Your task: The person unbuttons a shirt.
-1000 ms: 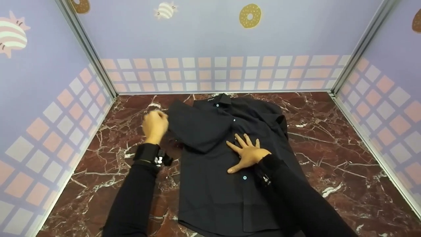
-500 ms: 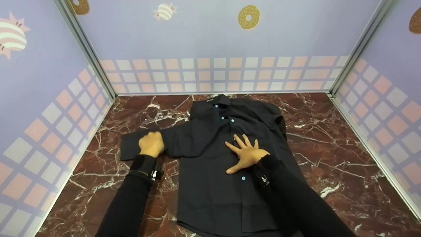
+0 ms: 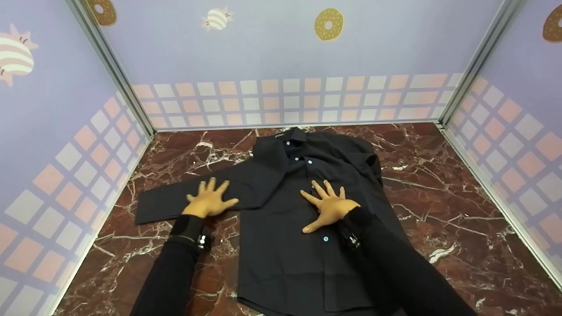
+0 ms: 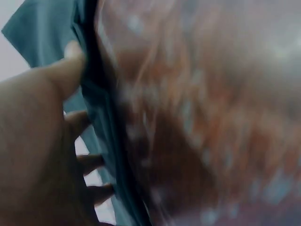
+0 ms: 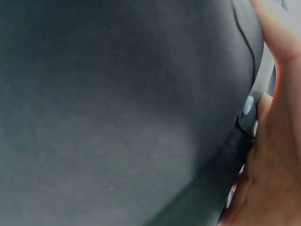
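Note:
A dark button-up shirt (image 3: 281,254) lies front side up, collar at the far end, with light buttons down its front. Its left-hand sleeve (image 3: 164,202) stretches out flat to the left, angled slightly toward me. My left hand (image 3: 208,199) rests on that sleeve with fingers spread; in the left wrist view the fingers (image 4: 77,125) lie along the sleeve's edge. On the shirt's chest, beside the button line, my right hand (image 3: 331,208) presses flat with spread fingers. The right wrist view shows mostly dark cloth and a button (image 5: 248,105) near the hand. The shirt's other sleeve is largely hidden, bunched at the right shoulder.
The shirt lies on a dark red marbled tabletop (image 3: 456,202) with white veins. Patterned panels enclose it at the back (image 3: 263,57), left (image 3: 57,109) and right, joined by metal corner strips.
The folded-over sleeve has swung out to the left and now lies straight. My left hand went from curled to spread, moving down onto the sleeve. The right hand has stayed in place.

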Tool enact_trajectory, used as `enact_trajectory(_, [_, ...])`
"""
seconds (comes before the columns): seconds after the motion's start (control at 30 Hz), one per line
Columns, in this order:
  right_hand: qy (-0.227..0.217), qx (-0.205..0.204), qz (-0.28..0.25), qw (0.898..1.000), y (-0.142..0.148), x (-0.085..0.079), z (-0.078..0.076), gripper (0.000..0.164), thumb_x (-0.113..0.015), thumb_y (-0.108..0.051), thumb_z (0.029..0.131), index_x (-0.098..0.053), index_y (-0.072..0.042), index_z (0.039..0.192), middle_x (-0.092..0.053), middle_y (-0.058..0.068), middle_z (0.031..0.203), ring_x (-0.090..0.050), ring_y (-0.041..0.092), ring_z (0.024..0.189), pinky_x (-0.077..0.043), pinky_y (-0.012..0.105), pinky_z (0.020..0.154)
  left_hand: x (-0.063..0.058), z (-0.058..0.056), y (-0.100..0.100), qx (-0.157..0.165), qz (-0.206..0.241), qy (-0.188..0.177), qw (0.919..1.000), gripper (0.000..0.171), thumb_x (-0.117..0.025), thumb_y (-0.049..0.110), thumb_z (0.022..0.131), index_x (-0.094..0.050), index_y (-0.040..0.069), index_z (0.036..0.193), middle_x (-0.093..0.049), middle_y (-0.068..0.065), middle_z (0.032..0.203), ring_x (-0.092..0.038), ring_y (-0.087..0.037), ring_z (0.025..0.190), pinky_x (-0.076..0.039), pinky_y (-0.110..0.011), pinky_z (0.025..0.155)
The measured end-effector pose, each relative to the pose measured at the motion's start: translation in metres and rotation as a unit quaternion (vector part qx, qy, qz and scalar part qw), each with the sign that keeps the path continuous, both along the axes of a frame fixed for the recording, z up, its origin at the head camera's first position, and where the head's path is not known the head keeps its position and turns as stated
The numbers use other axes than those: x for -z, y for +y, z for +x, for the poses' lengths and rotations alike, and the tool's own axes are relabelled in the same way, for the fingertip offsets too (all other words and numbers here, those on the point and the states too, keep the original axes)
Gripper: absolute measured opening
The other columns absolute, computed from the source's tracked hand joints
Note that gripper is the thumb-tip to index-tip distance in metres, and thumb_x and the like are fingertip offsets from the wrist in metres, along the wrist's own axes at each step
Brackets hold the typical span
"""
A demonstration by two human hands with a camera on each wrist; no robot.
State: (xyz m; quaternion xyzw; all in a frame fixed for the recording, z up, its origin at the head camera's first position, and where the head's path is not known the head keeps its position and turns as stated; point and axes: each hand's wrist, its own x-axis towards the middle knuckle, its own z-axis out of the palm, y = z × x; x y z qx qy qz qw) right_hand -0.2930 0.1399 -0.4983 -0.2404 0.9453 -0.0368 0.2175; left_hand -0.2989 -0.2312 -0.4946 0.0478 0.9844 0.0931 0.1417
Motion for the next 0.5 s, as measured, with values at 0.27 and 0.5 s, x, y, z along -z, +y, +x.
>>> enact_trajectory(0.27, [0.002, 0.008, -0.007, 1.0, -0.002, -0.006, 0.003, 0.113, -0.053, -0.085, 0.057, -0.003, -0.039, 0.148, 0.013, 0.004, 0.154, 0.014, 0.036, 0.138, 0.0, 0.068, 0.1, -0.007, 0.003, -0.049, -0.11, 0.038, -0.045, 0.9923, 0.086, -0.033, 0.068, 0.088, -0.005, 0.015, 0.15, 0.013, -0.029, 0.148, 0.015, -0.055, 0.129, 0.0, -0.082, 0.081])
enact_trajectory(0.5, [-0.011, 0.063, -0.016, 0.998, -0.004, -0.004, -0.013, 0.115, -0.054, -0.085, 0.057, -0.002, -0.039, 0.148, 0.015, 0.004, 0.154, 0.016, 0.035, 0.137, 0.006, 0.068, 0.099, -0.016, 0.007, -0.053, -0.174, 0.049, -0.073, 0.9807, 0.087, -0.033, 0.065, 0.09, 0.001, 0.012, 0.149, 0.018, -0.03, 0.146, 0.019, -0.056, 0.126, -0.001, -0.081, 0.083])
